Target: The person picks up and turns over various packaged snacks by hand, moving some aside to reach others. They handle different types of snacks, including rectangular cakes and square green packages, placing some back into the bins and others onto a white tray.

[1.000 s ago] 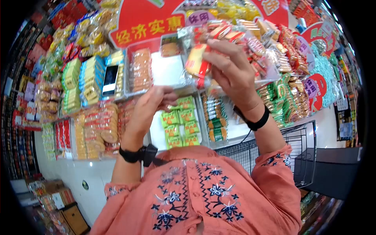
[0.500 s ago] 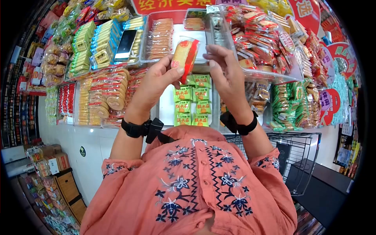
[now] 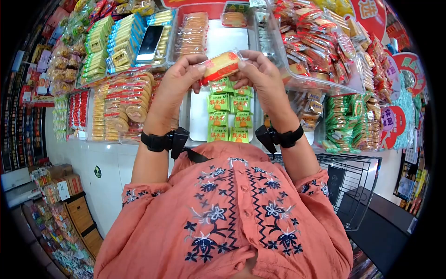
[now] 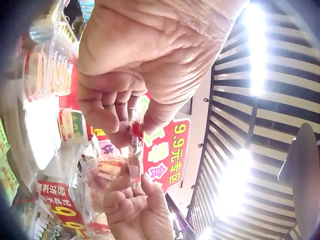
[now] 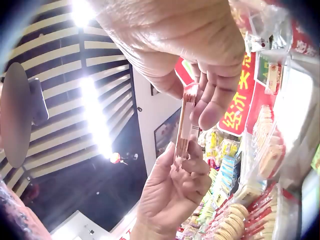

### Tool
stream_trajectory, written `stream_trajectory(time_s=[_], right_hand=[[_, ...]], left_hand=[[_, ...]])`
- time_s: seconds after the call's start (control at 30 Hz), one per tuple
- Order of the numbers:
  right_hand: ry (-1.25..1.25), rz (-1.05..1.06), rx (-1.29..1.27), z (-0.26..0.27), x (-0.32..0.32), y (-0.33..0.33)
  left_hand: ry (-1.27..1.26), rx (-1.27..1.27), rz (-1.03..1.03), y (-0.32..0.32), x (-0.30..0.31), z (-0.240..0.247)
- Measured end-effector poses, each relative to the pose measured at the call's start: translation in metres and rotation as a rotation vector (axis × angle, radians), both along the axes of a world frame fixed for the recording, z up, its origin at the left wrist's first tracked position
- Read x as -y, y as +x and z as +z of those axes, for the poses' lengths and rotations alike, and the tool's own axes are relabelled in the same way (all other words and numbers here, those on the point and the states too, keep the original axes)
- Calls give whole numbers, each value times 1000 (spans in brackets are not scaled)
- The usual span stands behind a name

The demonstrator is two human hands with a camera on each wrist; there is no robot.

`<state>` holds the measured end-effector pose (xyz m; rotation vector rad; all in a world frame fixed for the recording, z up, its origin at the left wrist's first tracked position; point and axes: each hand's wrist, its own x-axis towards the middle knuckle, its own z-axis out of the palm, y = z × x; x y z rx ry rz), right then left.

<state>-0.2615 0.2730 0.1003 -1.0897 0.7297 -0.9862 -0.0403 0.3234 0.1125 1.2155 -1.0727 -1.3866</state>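
Note:
A wrapped biscuit packet (image 3: 222, 66), pale yellow with a red band along one long edge, is held between both hands over the snack display. My left hand (image 3: 177, 83) pinches its left end with the thumb on the near face. At the other end my right hand (image 3: 264, 80) pinches the wrapper between thumb and fingers. Seen edge-on, the thin packet (image 5: 183, 127) spans the two hands in the right wrist view. Small green packets (image 3: 217, 118) lie in rows below it, and a clear bin (image 3: 320, 87) of red-wrapped biscuits stands to its right.
A phone (image 3: 149, 44) lies on upright snack packs at the left. Behind the hands is a bin with a bare white bottom (image 3: 226, 35) and orange-brown packs (image 3: 191, 35). Bagged round biscuits (image 3: 132, 104) fill the front left. A wire shopping cart (image 3: 348, 181) stands at the lower right.
The packet came from the right hand into the left, then turned from upright to nearly level. The right hand, free half a second ago, now grips its right end. The head view has shifted.

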Motion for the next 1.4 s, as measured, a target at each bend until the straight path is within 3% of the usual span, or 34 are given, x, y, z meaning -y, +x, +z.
stream_trajectory(time_s=[1.4], right_hand=[[165,20,-38,-41,2,5]], left_hand=[[80,-56,149,10,14,-43]])
